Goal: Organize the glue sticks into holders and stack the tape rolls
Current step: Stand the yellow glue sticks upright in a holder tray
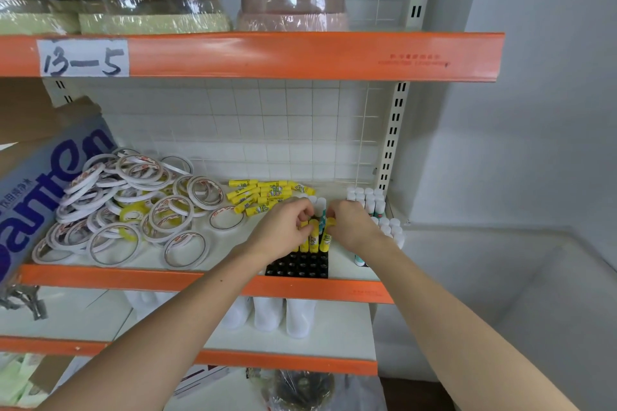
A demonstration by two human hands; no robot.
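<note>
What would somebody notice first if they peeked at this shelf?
Probably the big messy heap of white tape rolls on the left of the middle shelf. Next, the two hands, left hand and right hand, meeting over the black holder, standing yellow glue sticks in it. More yellow ones lie loose behind.

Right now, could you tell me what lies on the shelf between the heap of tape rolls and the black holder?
In the head view, loose yellow glue sticks lie between the tape rolls and the black holder, toward the back; nearer the front is bare shelf.
</note>
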